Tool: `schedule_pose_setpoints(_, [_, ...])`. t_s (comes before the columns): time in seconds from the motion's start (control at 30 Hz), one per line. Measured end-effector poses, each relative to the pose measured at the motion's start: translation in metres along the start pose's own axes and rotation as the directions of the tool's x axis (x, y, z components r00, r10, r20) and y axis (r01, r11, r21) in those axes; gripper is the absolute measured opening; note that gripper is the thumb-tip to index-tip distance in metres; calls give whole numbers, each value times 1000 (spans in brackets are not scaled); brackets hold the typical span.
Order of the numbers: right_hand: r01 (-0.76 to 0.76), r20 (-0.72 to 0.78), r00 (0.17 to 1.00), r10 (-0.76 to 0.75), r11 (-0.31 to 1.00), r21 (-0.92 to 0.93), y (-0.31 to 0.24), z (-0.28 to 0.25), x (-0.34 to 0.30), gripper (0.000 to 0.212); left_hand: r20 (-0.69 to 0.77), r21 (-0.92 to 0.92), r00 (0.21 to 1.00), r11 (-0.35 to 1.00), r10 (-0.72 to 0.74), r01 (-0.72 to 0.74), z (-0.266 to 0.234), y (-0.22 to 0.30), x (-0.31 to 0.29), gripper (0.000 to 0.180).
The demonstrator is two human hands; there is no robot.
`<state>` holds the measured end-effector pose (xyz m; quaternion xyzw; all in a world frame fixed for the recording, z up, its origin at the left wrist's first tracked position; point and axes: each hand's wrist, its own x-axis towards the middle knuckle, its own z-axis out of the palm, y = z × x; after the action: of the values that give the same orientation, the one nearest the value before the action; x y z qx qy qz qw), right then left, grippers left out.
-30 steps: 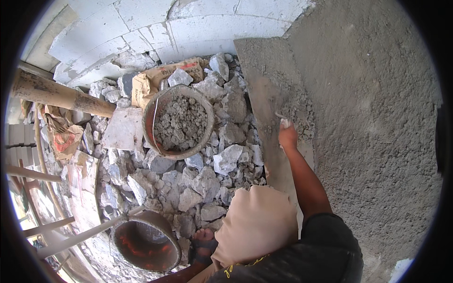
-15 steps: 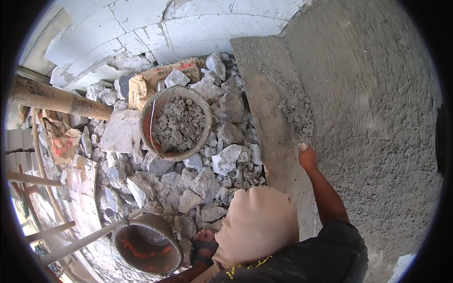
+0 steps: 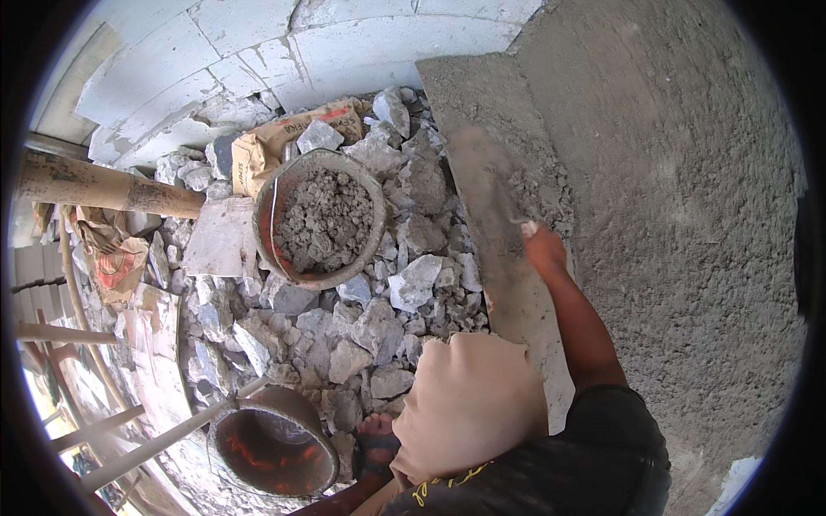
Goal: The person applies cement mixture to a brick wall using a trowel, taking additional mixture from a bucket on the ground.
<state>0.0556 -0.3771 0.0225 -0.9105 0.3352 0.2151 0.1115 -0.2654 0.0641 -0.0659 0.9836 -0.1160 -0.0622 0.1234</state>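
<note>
My right hand (image 3: 545, 248) is closed round the pale handle of a trowel (image 3: 528, 228); its blade is smeared by motion and hard to make out. The hand is over a long board (image 3: 477, 176) lying at the foot of the rough grey plastered wall (image 3: 680, 198). Loose grey mortar (image 3: 542, 189) lies along the board's edge against that wall. To the left, a bucket (image 3: 379, 225) stands on the rubble, holding crumbly mortar (image 3: 331, 219). My left hand is out of view.
Broken stone rubble (image 3: 374, 331) covers the ground around my sandalled foot (image 3: 376, 426). An empty bucket (image 3: 331, 469) lies tilted at lower left beside thin poles (image 3: 163, 443). A thick bamboo pole (image 3: 112, 185), a paper sack (image 3: 254, 163) and a white block wall (image 3: 370, 52) are farther off.
My right hand has moved left and slightly away from me, from the plastered wall's edge to over the board, with the trowel still in it. The buckets stay put.
</note>
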Motion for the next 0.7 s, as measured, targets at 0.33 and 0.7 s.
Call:
schedule_pose_setpoints(0.33, [-68, -66, 996, 65, 997, -36, 5, 3, 16, 38, -3, 9, 1000, 1000, 8, -8, 6, 2, -2, 32])
schedule_pose_setpoints(0.7, [-260, -269, 885, 381, 882, 393, 96, 47, 61, 44, 11, 6, 1000, 1000, 19, -19, 12, 7, -2, 29])
